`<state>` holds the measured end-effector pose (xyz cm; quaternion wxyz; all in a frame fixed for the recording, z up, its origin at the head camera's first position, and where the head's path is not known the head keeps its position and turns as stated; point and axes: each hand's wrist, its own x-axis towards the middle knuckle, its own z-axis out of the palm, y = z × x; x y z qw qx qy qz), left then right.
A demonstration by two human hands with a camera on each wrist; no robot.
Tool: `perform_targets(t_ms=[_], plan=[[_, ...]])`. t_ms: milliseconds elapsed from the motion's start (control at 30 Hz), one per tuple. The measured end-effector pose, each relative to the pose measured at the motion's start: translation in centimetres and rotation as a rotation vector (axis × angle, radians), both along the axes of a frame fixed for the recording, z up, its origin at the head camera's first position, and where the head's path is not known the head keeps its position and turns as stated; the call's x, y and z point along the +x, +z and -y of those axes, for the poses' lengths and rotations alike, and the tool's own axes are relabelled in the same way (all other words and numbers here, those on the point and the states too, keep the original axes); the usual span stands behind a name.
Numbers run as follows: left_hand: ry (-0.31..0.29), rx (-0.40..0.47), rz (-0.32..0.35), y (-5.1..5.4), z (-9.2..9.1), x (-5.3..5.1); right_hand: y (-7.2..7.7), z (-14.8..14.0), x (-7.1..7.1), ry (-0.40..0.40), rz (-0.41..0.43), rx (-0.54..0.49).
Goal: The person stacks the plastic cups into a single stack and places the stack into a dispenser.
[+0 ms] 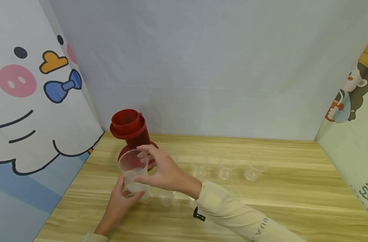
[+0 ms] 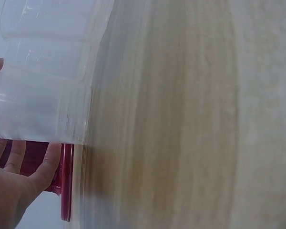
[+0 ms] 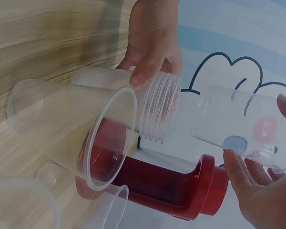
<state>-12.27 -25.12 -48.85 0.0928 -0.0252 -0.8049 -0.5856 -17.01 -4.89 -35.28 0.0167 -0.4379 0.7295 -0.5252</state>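
Observation:
My left hand [image 1: 118, 203] grips a stack of nested clear plastic cups [image 3: 157, 109] low over the table at the left, its fingers around the side. The rims of the stack show as several close ridges in the right wrist view. My right hand [image 1: 172, 173] holds a single clear plastic cup [image 3: 229, 124] between thumb and fingers. That cup is upright above the stack, its base apart from the stack's top rim. In the left wrist view the cups [image 2: 38, 109] partly cover the fingers [image 2: 47, 164] of a hand.
Just behind the hands stands a red flanged cylinder [image 1: 131, 131] on a round base. Several single clear cups [image 1: 226, 166] stand on the wooden table [image 1: 293, 188] to the right, some half hidden by the right sleeve [image 1: 232, 211]. A printed cloth wall [image 1: 26, 127] borders the left.

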Motion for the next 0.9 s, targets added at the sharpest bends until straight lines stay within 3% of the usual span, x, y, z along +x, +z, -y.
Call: perform_targets(t_ms=[333,633,900], plan=[[-0.011,0.017,0.03,0.0,0.0,0.1,-0.3,0.8,0.0,-0.02,-0.009,0.053],[-0.031,0.033,0.011,0.0,0.1,0.1,-0.8,1.2,0.0,-0.041,-0.013,0.099],[-0.033,0.039,0.016,-0.1,0.3,0.0,-1.0,1.7,-0.1,-0.045,-0.005,0.083]])
